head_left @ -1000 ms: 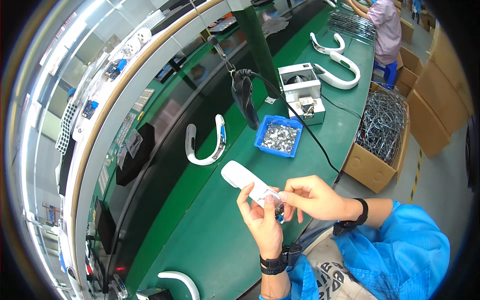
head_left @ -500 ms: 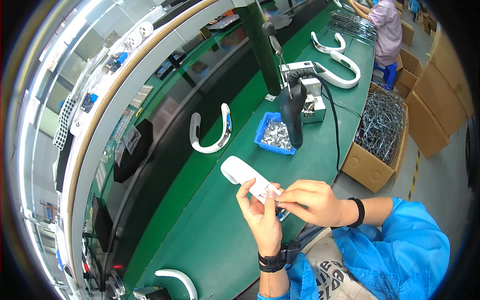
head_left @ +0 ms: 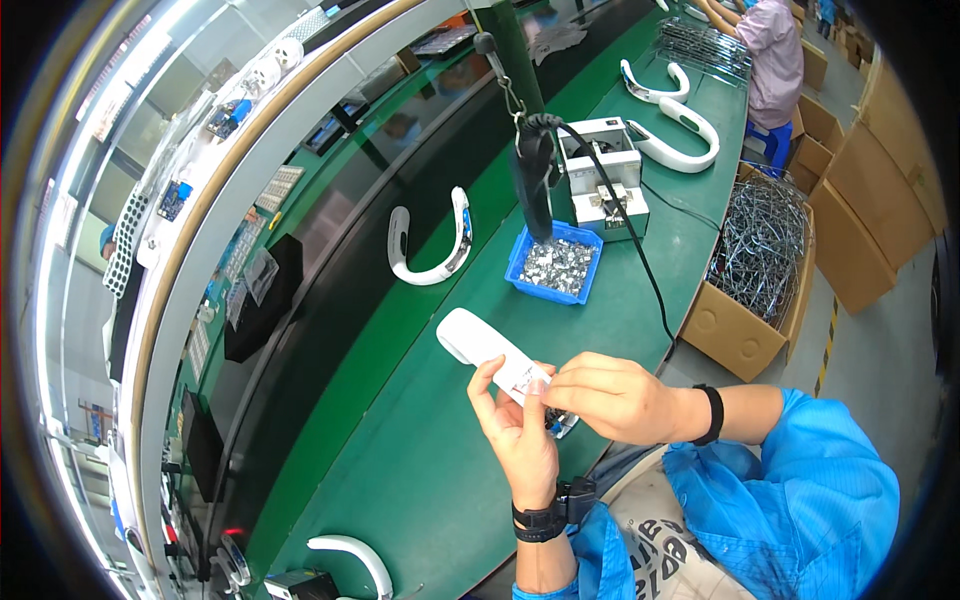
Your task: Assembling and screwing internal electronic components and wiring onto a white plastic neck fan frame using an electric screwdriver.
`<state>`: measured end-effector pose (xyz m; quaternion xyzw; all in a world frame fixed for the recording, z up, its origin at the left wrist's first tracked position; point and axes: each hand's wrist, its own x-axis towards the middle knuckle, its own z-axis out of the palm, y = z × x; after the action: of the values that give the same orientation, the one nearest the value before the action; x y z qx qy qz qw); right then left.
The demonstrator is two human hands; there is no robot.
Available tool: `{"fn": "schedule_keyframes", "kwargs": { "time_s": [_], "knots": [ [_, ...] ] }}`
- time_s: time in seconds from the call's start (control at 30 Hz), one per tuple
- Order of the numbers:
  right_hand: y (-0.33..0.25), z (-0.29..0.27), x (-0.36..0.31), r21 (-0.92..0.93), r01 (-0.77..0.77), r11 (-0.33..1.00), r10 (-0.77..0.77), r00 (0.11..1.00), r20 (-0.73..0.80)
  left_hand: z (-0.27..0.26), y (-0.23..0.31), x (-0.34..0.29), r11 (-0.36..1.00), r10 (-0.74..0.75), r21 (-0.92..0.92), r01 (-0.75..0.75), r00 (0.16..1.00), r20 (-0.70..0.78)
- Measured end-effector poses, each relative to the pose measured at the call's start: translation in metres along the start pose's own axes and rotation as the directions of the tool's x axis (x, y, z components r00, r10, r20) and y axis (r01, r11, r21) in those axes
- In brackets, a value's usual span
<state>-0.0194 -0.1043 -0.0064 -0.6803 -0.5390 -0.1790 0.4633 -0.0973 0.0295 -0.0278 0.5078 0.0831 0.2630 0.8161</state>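
Note:
My left hand [head_left: 520,440] is closed round a white curved neckband [head_left: 482,342], its thumb on the near end. At that end thin red wires and a small open section with blue and dark parts [head_left: 556,422] show. My right hand [head_left: 612,398] meets the left at this spot, thumb and fingers pinched together. Whatever the right fingertips hold is too small or hidden to make out. Beyond my hands stands a blue bin [head_left: 520,285] of small shiny metal pieces. Above it a black corded hand tool [head_left: 535,185] hangs from a metal clip.
Behind the bin is a grey-white bench machine [head_left: 610,190]. Another neckband [head_left: 428,275] lies on the conveyor at left; more lie at the far end and near edge. A cardboard box [head_left: 735,335] of metal wires stands right. A person in pink [head_left: 775,60] works farther off.
The hanging tool has swung left, uncovering more of the machine. The neckband on the conveyor has moved slightly away and right. My hands have shifted only a little, still at the neckband's end.

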Motion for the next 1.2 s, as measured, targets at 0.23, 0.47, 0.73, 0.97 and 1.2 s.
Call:
{"fn": "schedule_keyframes", "kwargs": {
  "time_s": [0.23, 0.47, 0.73, 0.97, 1.2],
  "knots": [
    [0.026, -0.003, 0.009, -0.069, 0.306, 0.949, -0.294, 0.944, 0.148, -0.001, 0.005, 0.001, 0.995, 0.002, -0.098, -0.002, 1.000, 0.002],
    [0.014, -0.009, 0.013, -0.072, -0.070, 0.995, 0.077, 0.992, 0.097, 0.000, -0.004, 0.001, 0.994, 0.002, -0.106, -0.005, 1.000, -0.021],
    [0.020, -0.013, 0.017, -0.207, 0.263, 0.942, -0.208, 0.944, 0.254, -0.002, -0.002, 0.003, 0.994, 0.032, -0.106, -0.035, 0.999, -0.031],
    [0.005, -0.015, 0.021, -0.177, 0.148, 0.973, -0.096, 0.957, 0.273, -0.003, -0.002, 0.003, 0.996, 0.013, -0.088, -0.013, 1.000, -0.006],
    [0.014, -0.005, 0.005, -0.104, 0.126, 0.987, -0.111, 0.984, 0.140, 0.000, 0.001, 0.000, 0.999, 0.028, -0.043, -0.030, 0.998, -0.049]
  ]
}}
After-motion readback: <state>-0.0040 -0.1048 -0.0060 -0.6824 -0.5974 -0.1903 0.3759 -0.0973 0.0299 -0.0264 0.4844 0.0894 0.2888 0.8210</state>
